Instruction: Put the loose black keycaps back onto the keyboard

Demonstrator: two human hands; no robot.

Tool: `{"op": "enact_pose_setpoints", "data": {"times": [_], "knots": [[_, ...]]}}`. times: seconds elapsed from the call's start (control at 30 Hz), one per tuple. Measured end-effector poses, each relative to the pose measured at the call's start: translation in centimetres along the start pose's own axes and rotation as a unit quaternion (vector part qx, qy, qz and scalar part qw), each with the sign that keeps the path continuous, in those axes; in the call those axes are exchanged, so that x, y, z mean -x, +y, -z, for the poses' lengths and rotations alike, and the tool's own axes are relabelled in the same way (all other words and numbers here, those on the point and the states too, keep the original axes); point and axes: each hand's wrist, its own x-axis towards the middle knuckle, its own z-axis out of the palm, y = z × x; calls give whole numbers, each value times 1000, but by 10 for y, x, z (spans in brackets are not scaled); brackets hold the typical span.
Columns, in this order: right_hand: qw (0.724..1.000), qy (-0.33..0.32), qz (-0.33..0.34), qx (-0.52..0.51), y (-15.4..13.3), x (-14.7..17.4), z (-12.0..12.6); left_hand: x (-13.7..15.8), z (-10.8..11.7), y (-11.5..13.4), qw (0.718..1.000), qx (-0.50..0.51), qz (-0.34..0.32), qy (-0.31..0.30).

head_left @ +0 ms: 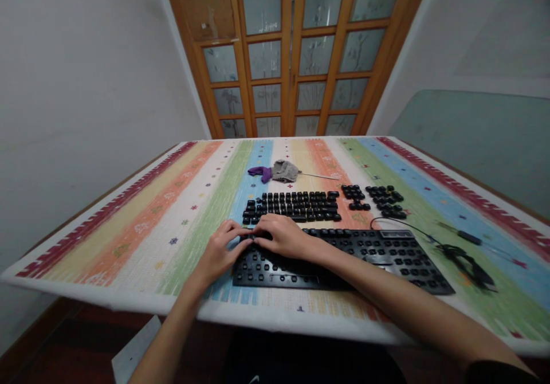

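Note:
A black keyboard lies near the front edge of the table, most of its key posts bare. Keycaps sit along part of its top row. At its upper left corner my left hand has thumb and forefinger drawn together. Right beside it, my right hand reaches across the board, fingers bent down onto the same corner. Whatever small piece is between the fingertips is hidden. Behind the keyboard, loose black keycaps are laid out in rows, with further groups of keycaps to the right.
A grey and purple cloth item with a thin rod lies beyond the keycaps. The keyboard's coiled cable and a dark slim tool are on the right. A striped cloth covers the table; wooden glazed doors stand behind.

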Motion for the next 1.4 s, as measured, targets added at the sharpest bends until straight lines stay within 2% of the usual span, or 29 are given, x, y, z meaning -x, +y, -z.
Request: {"op": "enact_pose_setpoints", "data": {"times": [0.3,0.63,0.8,1.07,1.27,1.4], "knots": [[999,2,2,45,-5,-1,-11,2,1,-4,1000,-26,-9,-8],[999,18,15,49,-4,2,-16,2,2,-3,1000,-21,-16,-15],[998,-3,6,63,-8,-1,-17,2,3,-4,999,-14,-1,-35],[997,-61,-38,21,-2,-15,-9,-4,4,-4,997,-11,-1,-80],[995,-77,-55,-15,-4,-21,-1,-3,4,-6,998,-13,-5,-57],[998,-48,-45,-24,9,-32,14,2,3,-7,999,-19,2,-38]]}}
